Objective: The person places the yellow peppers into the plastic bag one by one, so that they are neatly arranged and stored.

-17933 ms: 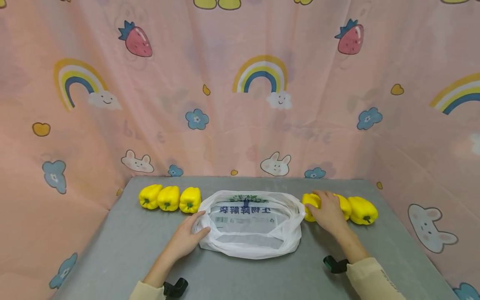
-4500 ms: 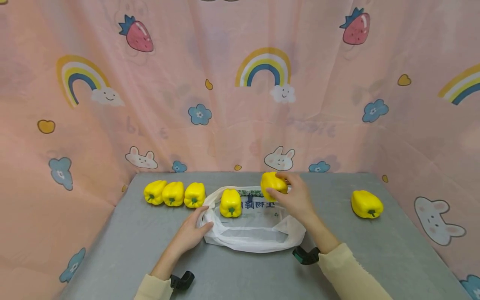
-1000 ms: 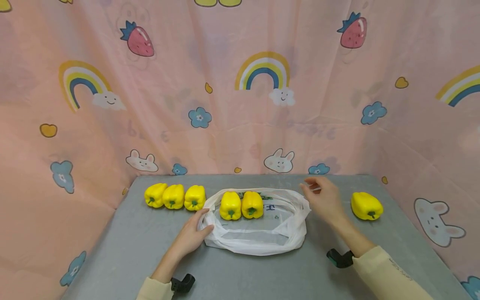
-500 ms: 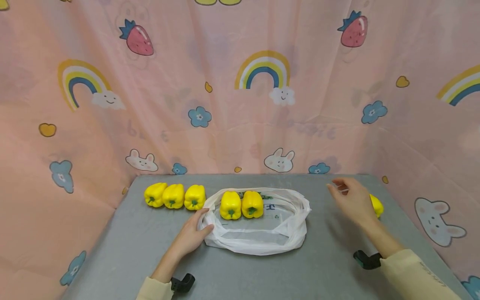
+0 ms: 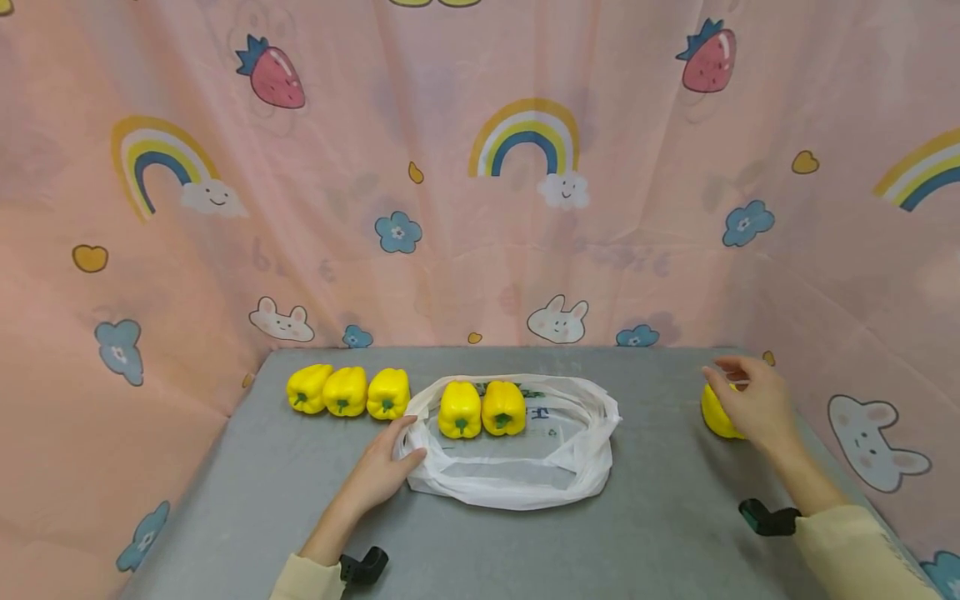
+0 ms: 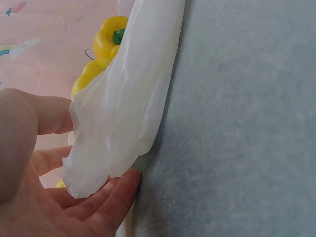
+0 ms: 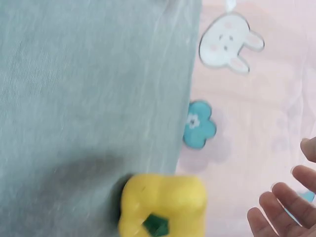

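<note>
A white plastic bag (image 5: 517, 493) lies with its mouth spread, and two yellow bell peppers (image 5: 460, 407) sit side by side inside it, stems toward me. My left hand (image 5: 377, 471) holds the bag's left rim; in the left wrist view the thin film (image 6: 131, 94) passes between the thumb and the fingers. At the far right, my right hand (image 5: 761, 408) hovers by a lone yellow bell pepper (image 5: 717, 417), partly hiding it in the head view. The right wrist view shows this pepper (image 7: 165, 205) apart from the spread, loosely bent fingers (image 7: 284, 197).
Three more yellow bell peppers (image 5: 347, 392) stand in a row left of the bag. Everything rests on a grey cloth-covered table (image 5: 637, 542). A pink patterned curtain (image 5: 480, 275) hangs behind the table and along its sides.
Peppers from right of the bag now sit inside it, the second one set down since 4.5 seconds ago. My right hand has moved right to the lone pepper. The left hand stays at the rim.
</note>
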A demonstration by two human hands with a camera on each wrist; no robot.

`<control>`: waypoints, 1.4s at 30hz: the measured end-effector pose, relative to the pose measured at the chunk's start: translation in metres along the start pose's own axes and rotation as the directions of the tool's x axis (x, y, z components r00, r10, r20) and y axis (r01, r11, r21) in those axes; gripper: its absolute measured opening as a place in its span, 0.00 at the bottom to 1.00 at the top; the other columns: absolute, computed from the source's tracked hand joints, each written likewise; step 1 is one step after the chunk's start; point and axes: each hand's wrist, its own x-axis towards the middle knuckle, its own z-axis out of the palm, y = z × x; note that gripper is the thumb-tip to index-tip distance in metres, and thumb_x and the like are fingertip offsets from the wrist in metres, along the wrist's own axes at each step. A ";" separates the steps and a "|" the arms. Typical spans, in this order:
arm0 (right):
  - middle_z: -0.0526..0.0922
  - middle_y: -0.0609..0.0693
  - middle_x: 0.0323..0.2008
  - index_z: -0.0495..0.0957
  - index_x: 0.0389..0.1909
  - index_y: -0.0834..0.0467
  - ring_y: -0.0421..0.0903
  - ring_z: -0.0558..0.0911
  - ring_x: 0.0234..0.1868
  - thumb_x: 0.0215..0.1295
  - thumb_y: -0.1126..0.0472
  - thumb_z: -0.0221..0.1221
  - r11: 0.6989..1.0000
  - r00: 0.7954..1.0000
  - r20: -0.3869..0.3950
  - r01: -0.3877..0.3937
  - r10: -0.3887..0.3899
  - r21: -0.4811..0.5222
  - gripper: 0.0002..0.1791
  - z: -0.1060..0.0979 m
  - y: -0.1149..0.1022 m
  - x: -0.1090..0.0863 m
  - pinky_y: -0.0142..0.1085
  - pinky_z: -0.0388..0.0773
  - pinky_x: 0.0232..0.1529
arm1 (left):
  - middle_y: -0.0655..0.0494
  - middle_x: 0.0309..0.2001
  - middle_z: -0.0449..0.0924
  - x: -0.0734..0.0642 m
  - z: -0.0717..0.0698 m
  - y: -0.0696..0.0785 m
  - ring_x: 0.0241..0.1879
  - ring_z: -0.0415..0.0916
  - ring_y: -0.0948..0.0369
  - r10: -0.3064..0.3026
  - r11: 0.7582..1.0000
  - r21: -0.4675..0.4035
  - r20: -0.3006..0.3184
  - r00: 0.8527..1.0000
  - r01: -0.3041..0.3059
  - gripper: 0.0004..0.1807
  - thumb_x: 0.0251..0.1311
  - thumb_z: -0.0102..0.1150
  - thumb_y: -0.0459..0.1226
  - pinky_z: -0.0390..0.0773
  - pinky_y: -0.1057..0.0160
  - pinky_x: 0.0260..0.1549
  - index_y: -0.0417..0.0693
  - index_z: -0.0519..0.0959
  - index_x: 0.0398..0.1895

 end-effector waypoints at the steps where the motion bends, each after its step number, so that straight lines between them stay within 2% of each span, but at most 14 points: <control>1: 0.80 0.69 0.50 0.78 0.54 0.71 0.63 0.78 0.47 0.74 0.55 0.59 1.000 1.000 0.008 -0.013 0.013 -0.004 0.22 -0.002 0.003 0.000 0.24 0.68 0.39 | 0.39 0.74 0.62 0.000 0.000 0.000 0.73 0.58 0.39 -0.001 1.000 -0.001 0.001 1.000 0.001 0.30 0.70 0.61 0.44 0.58 0.31 0.67 0.52 0.67 0.73; 6: 0.77 0.71 0.52 0.76 0.57 0.72 0.67 0.76 0.50 0.76 0.54 0.57 0.998 0.997 0.043 -0.060 0.061 -0.020 0.24 -0.007 0.021 -0.004 0.41 0.74 0.43 | 0.39 0.74 0.62 0.000 -0.001 0.001 0.73 0.58 0.39 -0.005 1.000 0.000 0.002 1.000 0.005 0.31 0.70 0.61 0.45 0.58 0.31 0.67 0.52 0.68 0.73; 15: 0.71 0.75 0.56 0.72 0.60 0.75 0.71 0.71 0.53 0.77 0.52 0.55 0.991 0.987 0.104 -0.120 0.125 -0.051 0.28 -0.007 0.048 -0.011 0.65 0.70 0.47 | 0.40 0.75 0.62 -0.001 0.000 0.001 0.74 0.58 0.40 -0.012 1.000 -0.011 0.003 1.000 0.012 0.31 0.69 0.62 0.45 0.58 0.32 0.68 0.52 0.67 0.74; 20: 0.67 0.78 0.58 0.69 0.63 0.74 0.73 0.68 0.56 0.77 0.47 0.53 0.981 0.965 0.181 -0.182 0.191 -0.065 0.33 -0.005 0.059 -0.015 0.69 0.67 0.49 | 0.39 0.74 0.62 -0.002 0.000 0.001 0.73 0.59 0.39 0.007 1.000 -0.008 -0.004 1.000 -0.007 0.31 0.69 0.62 0.45 0.59 0.31 0.67 0.51 0.68 0.73; 23: 0.65 0.79 0.60 0.68 0.64 0.74 0.75 0.68 0.57 0.77 0.46 0.53 0.979 0.955 0.212 -0.196 0.205 -0.062 0.34 -0.002 0.065 -0.017 0.70 0.67 0.50 | 0.39 0.74 0.62 -0.001 -0.001 0.001 0.73 0.59 0.39 0.008 1.000 -0.007 -0.004 1.000 -0.008 0.31 0.69 0.62 0.45 0.59 0.31 0.67 0.51 0.68 0.73; 30: 0.64 0.80 0.62 0.67 0.65 0.75 0.78 0.66 0.59 0.76 0.46 0.56 0.987 0.950 0.266 -0.163 0.161 -0.016 0.35 0.003 0.069 -0.015 0.73 0.64 0.54 | 0.40 0.74 0.62 0.000 0.000 0.000 0.73 0.58 0.40 -0.004 1.000 -0.005 -0.005 1.000 0.004 0.31 0.69 0.62 0.44 0.58 0.31 0.67 0.52 0.68 0.73; 36: 0.64 0.81 0.64 0.65 0.66 0.76 0.76 0.66 0.60 0.75 0.47 0.57 0.988 0.940 0.311 -0.153 0.143 0.009 0.37 0.007 0.065 -0.014 0.71 0.65 0.55 | 0.39 0.74 0.62 0.001 0.000 -0.001 0.73 0.58 0.39 0.000 1.000 -0.005 -0.008 1.000 0.000 0.31 0.69 0.62 0.44 0.58 0.31 0.67 0.52 0.68 0.74; 42: 0.65 0.80 0.64 0.65 0.66 0.75 0.74 0.68 0.58 0.74 0.47 0.58 0.988 0.944 0.295 -0.156 0.147 0.006 0.37 0.010 0.060 -0.015 0.68 0.68 0.54 | 0.39 0.74 0.62 0.000 0.000 0.000 0.73 0.58 0.39 0.003 1.000 -0.004 0.001 1.000 -0.003 0.31 0.70 0.61 0.45 0.58 0.31 0.67 0.52 0.67 0.74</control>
